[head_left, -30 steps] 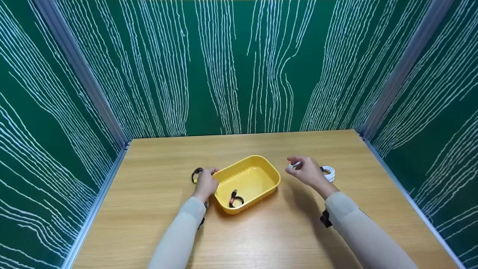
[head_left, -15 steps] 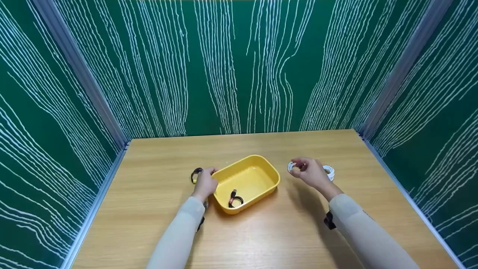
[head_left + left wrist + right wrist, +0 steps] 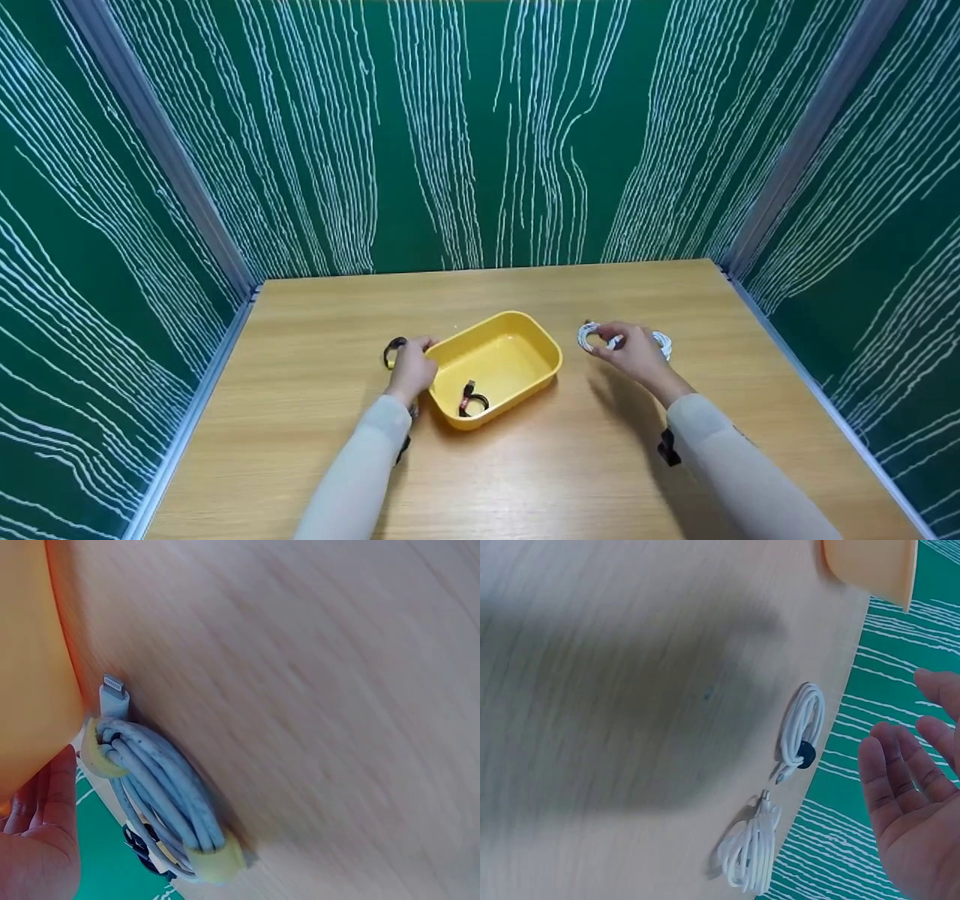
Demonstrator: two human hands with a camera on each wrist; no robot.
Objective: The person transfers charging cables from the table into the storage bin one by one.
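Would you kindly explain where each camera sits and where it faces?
On the head, facing forward and down at the bin: left hand, right hand, sleeves show.
On the left wrist, facing a coiled cable: left hand partly shows.
On the right wrist, facing white cables: right hand shows.
Both wrist views share the bin.

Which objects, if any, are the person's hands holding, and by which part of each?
The left hand holds the yellow bin by its left end; the right hand holds nothing.

Bin [image 3: 525, 356]: smooth, semi-gloss plastic. Tabletop [image 3: 262, 420]: wood-grain, faint sheen. Cable [image 3: 169, 769]: matt, rubbery; plug tip [image 3: 113, 682] metal.
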